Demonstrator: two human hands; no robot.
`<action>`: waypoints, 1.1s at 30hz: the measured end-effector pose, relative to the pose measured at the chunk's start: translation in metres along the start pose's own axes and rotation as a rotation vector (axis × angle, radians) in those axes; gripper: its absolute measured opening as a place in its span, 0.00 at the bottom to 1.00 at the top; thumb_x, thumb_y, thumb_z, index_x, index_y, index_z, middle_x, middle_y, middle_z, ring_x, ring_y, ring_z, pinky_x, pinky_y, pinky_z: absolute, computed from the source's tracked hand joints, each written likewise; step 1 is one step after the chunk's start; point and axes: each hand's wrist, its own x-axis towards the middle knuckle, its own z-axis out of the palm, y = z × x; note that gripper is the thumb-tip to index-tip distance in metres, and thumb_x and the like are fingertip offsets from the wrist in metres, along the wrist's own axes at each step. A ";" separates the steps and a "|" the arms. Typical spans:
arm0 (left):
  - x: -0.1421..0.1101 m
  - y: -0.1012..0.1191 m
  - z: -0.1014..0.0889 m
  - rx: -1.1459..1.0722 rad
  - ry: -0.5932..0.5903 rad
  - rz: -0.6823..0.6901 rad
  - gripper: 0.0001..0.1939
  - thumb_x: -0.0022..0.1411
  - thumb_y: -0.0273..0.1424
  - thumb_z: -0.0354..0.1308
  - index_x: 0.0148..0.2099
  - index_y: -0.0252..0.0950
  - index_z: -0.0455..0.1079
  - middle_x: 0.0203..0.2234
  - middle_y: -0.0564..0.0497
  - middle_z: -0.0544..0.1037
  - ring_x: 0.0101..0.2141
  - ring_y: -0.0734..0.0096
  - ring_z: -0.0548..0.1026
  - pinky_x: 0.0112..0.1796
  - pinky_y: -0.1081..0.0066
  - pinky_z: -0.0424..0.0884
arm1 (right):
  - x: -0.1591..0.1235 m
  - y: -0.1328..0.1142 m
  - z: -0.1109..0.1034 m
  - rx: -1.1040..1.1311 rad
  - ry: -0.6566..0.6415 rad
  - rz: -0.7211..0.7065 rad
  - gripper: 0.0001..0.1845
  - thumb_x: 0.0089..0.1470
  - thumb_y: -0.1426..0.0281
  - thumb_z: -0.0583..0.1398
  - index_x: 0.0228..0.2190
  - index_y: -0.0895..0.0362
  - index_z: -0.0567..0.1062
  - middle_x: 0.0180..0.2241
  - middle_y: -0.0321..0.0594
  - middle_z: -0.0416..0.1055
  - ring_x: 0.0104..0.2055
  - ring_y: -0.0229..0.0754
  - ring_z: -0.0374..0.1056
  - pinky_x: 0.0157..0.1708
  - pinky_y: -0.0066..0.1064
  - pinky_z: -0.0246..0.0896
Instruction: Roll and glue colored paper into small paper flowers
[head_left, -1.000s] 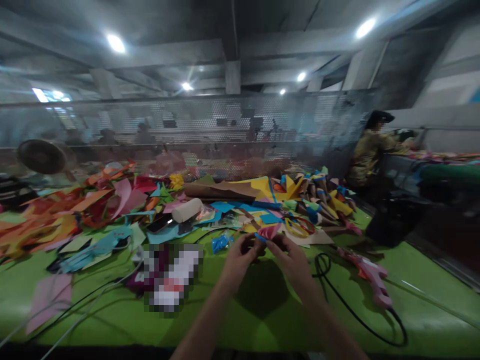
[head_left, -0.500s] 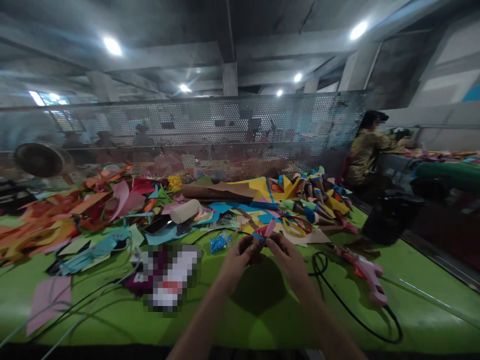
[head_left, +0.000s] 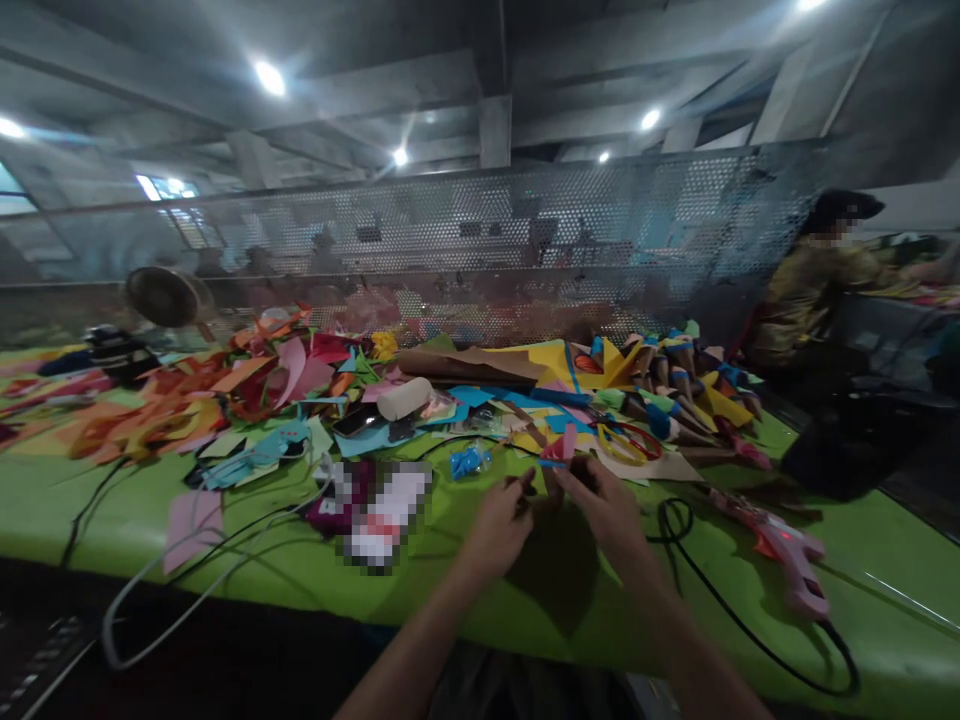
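Observation:
My right hand [head_left: 606, 503] is closed on a small brown paper cone [head_left: 553, 482], which has a blue band and a pink piece of paper standing up at its top. Just to the left of the cone, my left hand [head_left: 499, 525] has its thumb and fingers pinched together, slightly apart from it. Whether anything small is between those fingertips I cannot make out. Beyond my left hand, a clear bag with blue bits [head_left: 469, 461] lies on the table. A pink glue gun [head_left: 787, 550] rests to the right of my right hand.
Colourful paper scraps [head_left: 277, 375] spread over the green table [head_left: 262, 570]. Similar wrapped cones [head_left: 679, 375] are heaped at the back right, near yellow-handled scissors [head_left: 630, 443]. Black and white cables cross the surface. A fan [head_left: 165, 297] stands back left; a seated person [head_left: 806, 280] works at right.
The view has swung left, so things sit further right in it. My left hand has come away from the cone; my right hand still holds it.

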 end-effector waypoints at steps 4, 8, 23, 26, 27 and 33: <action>-0.001 -0.006 -0.033 0.388 0.221 -0.055 0.23 0.60 0.29 0.58 0.58 0.39 0.70 0.48 0.40 0.76 0.52 0.46 0.69 0.53 0.48 0.63 | 0.002 0.004 -0.004 -0.066 0.004 0.006 0.24 0.55 0.47 0.58 0.33 0.56 0.78 0.30 0.41 0.79 0.32 0.47 0.72 0.31 0.34 0.63; 0.014 -0.016 -0.057 0.853 0.265 -0.171 0.26 0.58 0.32 0.62 0.59 0.34 0.67 0.54 0.38 0.74 0.54 0.44 0.68 0.54 0.50 0.63 | 0.002 0.010 -0.002 -0.224 -0.011 -0.002 0.24 0.51 0.46 0.61 0.22 0.53 0.76 0.21 0.37 0.73 0.23 0.44 0.66 0.23 0.32 0.51; 0.015 -0.019 -0.061 0.637 0.318 0.058 0.15 0.59 0.21 0.58 0.48 0.39 0.71 0.45 0.48 0.78 0.49 0.60 0.72 0.51 0.62 0.65 | 0.010 -0.020 0.012 -0.045 -0.002 -0.204 0.10 0.52 0.61 0.63 0.34 0.52 0.79 0.37 0.42 0.79 0.40 0.51 0.71 0.43 0.42 0.64; 0.011 -0.014 -0.055 0.504 0.369 0.148 0.18 0.55 0.17 0.58 0.47 0.39 0.72 0.44 0.49 0.79 0.48 0.60 0.73 0.51 0.61 0.66 | 0.014 -0.026 0.024 0.073 -0.036 -0.129 0.13 0.52 0.59 0.63 0.36 0.54 0.79 0.33 0.41 0.78 0.34 0.47 0.72 0.35 0.38 0.66; 0.009 -0.012 -0.053 0.485 0.375 0.154 0.19 0.55 0.17 0.58 0.46 0.40 0.72 0.44 0.49 0.79 0.48 0.59 0.73 0.51 0.61 0.66 | 0.015 -0.027 0.028 0.115 -0.051 -0.108 0.14 0.52 0.58 0.63 0.36 0.55 0.78 0.32 0.41 0.78 0.33 0.46 0.73 0.33 0.36 0.67; 0.005 -0.006 -0.046 0.463 0.361 0.168 0.19 0.53 0.15 0.58 0.45 0.39 0.72 0.43 0.49 0.78 0.48 0.59 0.72 0.52 0.59 0.66 | 0.015 -0.023 0.041 0.324 -0.117 -0.029 0.15 0.45 0.63 0.64 0.36 0.56 0.75 0.35 0.42 0.79 0.38 0.46 0.75 0.39 0.37 0.69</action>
